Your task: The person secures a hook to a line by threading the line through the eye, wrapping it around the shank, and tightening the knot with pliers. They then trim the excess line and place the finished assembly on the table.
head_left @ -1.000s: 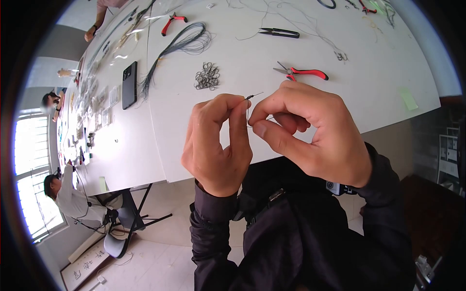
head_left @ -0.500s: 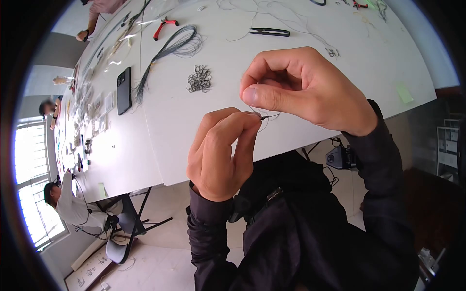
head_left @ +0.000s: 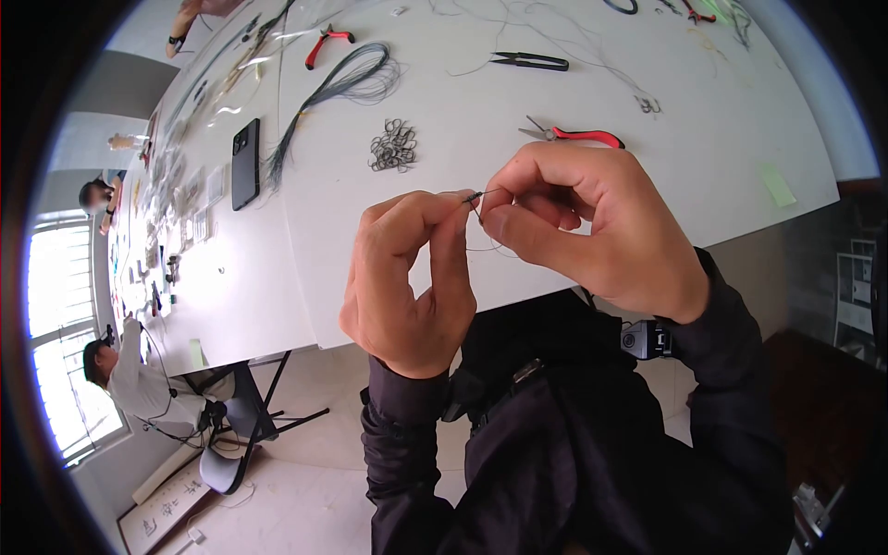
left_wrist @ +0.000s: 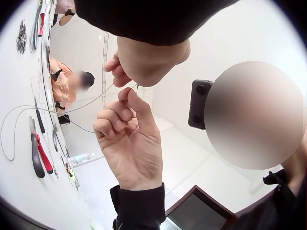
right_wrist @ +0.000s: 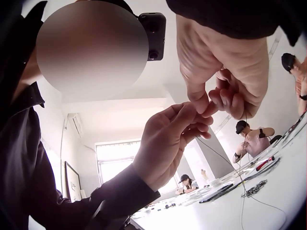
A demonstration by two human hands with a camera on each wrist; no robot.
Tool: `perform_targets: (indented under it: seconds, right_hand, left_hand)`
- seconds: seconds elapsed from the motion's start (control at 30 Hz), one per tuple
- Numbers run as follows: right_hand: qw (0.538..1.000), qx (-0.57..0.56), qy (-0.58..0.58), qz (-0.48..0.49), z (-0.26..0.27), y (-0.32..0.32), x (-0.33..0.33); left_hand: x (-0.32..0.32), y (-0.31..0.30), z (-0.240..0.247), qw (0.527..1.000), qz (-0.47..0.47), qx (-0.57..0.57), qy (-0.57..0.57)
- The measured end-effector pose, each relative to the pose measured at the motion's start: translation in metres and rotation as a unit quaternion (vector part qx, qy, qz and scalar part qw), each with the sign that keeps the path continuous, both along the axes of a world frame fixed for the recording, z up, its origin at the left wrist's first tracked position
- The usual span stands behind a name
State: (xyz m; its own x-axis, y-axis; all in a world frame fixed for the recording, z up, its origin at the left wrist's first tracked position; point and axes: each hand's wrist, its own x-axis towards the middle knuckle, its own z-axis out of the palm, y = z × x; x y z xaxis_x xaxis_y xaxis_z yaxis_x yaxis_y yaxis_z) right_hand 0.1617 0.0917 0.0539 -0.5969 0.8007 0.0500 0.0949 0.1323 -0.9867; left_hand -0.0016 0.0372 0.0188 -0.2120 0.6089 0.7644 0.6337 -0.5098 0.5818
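Observation:
Over the near table edge, my left hand (head_left: 407, 277) pinches a small dark fishing hook (head_left: 474, 196) between thumb and forefinger. Dark wraps of line show on the hook's shank. Just to its right, my right hand (head_left: 601, 227) pinches thin line (left_wrist: 36, 109) with thumb and forefinger close beside the hook, its other fingers curled in. A loose loop of that line hangs below the hands, plain in the left wrist view. Beyond the left hand lies a pile of fishing hooks (head_left: 394, 146). Red-handled pliers (head_left: 587, 138) lie past the right hand's knuckles.
Black thread snips (head_left: 532, 61), a bundle of grey line (head_left: 338, 79), a second pair of red-handled pliers (head_left: 327, 44) and a phone (head_left: 245, 166) lie on the white table (head_left: 342, 250). Clear bags and small boxes crowd the left side. Other people sit farther along.
Half a second ago the right hand was raised farther out, above the left, with line trailing. It has come back down beside the hook, and the left hand has turned slightly and risen.

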Motion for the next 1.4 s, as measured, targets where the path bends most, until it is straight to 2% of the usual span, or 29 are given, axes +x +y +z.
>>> perform_targets:
  seconds: [0.07,0.27,0.33,0.47,0.63,0.83,1.0,1.13,1.23,1.4]
  right_hand:
    - [0.999,0.045,-0.019,-0.011,0.002,-0.005,0.0]
    - [0.983,0.18,0.017,-0.039,0.004,-0.014,-0.002]
    - [0.97,0.238,0.014,-0.047,0.008,-0.012,-0.003]
    - [0.959,0.282,0.002,-0.019,0.017,0.005,0.002]
    - [0.993,0.076,-0.007,0.091,0.021,0.027,0.007]
    - [0.988,-0.08,0.076,0.109,-0.001,0.028,0.002]
    - [0.991,-0.107,0.064,0.058,-0.004,0.019,0.004]
    - [0.992,-0.118,0.039,0.034,-0.003,0.012,0.006]
    - [0.993,-0.107,0.03,0.038,0.001,0.007,0.007]
    - [0.999,-0.042,-0.005,0.02,0.016,-0.003,0.008]
  left_hand:
    - [0.001,0.0,0.0,1.0,-0.001,-0.008,-0.015]
    - [-0.004,-0.001,0.001,0.999,0.011,-0.022,0.044]
    - [-0.005,-0.001,0.001,0.998,-0.004,-0.033,0.059]
    - [-0.005,-0.006,0.004,0.995,-0.041,-0.047,0.076]
    - [-0.003,-0.009,0.0,0.994,-0.095,-0.034,0.043]
    - [-0.002,-0.01,-0.001,0.995,-0.096,-0.024,0.017]
    - [-0.004,-0.008,0.002,0.998,-0.05,-0.023,0.019]
    - [-0.005,-0.003,0.0,0.998,-0.056,-0.021,-0.027]
    - [-0.006,-0.006,0.008,0.996,-0.066,-0.054,0.021]
    - [-0.009,0.001,0.001,0.999,-0.026,-0.039,0.006]
